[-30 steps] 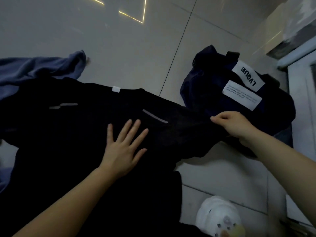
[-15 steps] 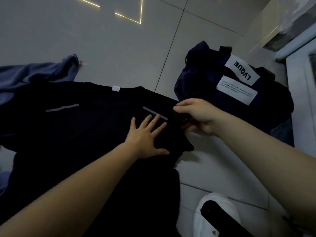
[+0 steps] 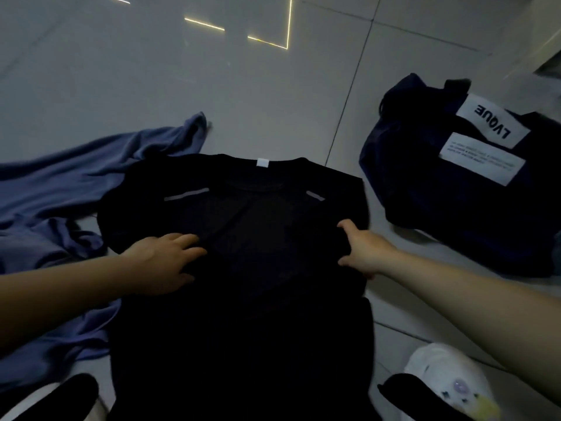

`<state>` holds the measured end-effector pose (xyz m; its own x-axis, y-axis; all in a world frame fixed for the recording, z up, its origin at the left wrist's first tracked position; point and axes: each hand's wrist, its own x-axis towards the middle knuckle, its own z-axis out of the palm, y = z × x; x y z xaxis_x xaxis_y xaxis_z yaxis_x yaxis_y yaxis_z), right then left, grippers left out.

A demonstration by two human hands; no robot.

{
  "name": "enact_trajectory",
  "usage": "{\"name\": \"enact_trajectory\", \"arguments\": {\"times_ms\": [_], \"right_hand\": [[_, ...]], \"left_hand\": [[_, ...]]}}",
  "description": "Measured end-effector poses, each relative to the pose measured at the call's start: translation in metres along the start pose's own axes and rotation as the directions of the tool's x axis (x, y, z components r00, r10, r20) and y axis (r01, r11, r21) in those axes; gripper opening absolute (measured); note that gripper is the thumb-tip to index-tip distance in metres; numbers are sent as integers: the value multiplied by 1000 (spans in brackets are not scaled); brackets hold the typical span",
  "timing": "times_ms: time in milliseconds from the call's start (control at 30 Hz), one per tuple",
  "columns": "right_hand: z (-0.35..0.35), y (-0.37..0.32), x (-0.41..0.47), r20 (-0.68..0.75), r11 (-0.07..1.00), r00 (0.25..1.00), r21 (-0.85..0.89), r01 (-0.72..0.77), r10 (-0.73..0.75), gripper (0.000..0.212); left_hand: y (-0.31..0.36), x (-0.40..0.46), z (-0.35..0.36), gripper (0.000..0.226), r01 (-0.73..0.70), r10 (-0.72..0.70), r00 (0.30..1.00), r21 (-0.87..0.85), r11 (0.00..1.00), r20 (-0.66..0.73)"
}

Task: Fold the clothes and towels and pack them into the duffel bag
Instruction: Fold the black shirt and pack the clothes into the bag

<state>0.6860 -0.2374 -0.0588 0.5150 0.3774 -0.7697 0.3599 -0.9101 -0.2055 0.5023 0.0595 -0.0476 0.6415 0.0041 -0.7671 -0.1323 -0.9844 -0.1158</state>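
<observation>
Both hands have shifted since a second ago: the left hand (image 3: 165, 262) has slid from the middle of the garment to its left side, and the right hand (image 3: 362, 249), which was pinching cloth out by the bag, now sits at the garment's right edge, whose right sleeve no longer spreads toward the bag.

Pale floor tiles (image 3: 151, 74) fill the view, with thin bright lines of light reflected at the far end. On them lies the black shirt (image 3: 243, 268), laid out with its collar away from the person, a small white tag (image 3: 263, 162) at the neck and two grey stripes across the chest. A blue garment (image 3: 60, 189) lies crumpled to the left, partly under the shirt. The dark duffel bag (image 3: 440, 189) sits to the right, apart from the shirt, showing a white label reading LVQUE (image 3: 493, 124) and a second label of small print below it.

Left hand: fingers loosely spread, resting on the cloth. Right hand: thumb and fingers curled around the shirt's right edge. A white slipper (image 3: 449, 381) shows at the lower right.
</observation>
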Motion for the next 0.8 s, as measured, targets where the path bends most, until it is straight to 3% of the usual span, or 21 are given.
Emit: {"name": "enact_trajectory", "arguments": {"times_ms": [100, 267, 333, 400, 467, 500, 567, 633, 700, 767, 800], "right_hand": [[20, 1, 1, -48, 987, 999, -163, 12, -20, 98], [21, -1, 6, -207, 903, 960, -421, 87, -189, 104], [19, -6, 11, -160, 915, 962, -375, 147, -220, 106], [16, -8, 16, -40, 932, 990, -343, 114, -136, 107], [9, -14, 18, 18, 930, 999, -365, 44, -40, 105], [4, -23, 18, 22, 927, 1000, -375, 27, -20, 103], [-2, -55, 19, -44, 929, 995, -364, 65, -87, 94], [-1, -98, 24, -115, 922, 966, -342, 179, -230, 84], [7, -142, 31, -81, 906, 944, -318, 280, -321, 81], [19, -178, 38, -25, 892, 938, -318, 321, -346, 82], [24, -193, 42, -10, 889, 939, -325, 323, -345, 85]], "left_hand": [[15, 24, 9, 73, -1, -2, 998, -45, 999, -68], [46, 49, 7, 90, -13, 8, 998, -88, 996, -56], [49, 52, 5, 90, -7, 1, 998, -101, 995, -64], [43, 49, 4, 86, -36, 22, 995, -146, 989, -100], [30, 43, 4, 77, -94, 30, 969, -255, 962, -245], [22, 38, 6, 71, -143, 2, 925, -343, 928, -380], [6, 28, 14, 62, -200, -206, 766, -530, 824, -609], [-21, 24, 26, 49, -112, -525, 568, -691, 714, -634], [-53, 20, 38, 42, 82, -770, 458, -841, 535, -445], [-85, 12, 59, 49, 208, -912, 378, -945, 254, -162], [-96, 7, 68, 53, 194, -931, 365, -977, 92, -15]]}}
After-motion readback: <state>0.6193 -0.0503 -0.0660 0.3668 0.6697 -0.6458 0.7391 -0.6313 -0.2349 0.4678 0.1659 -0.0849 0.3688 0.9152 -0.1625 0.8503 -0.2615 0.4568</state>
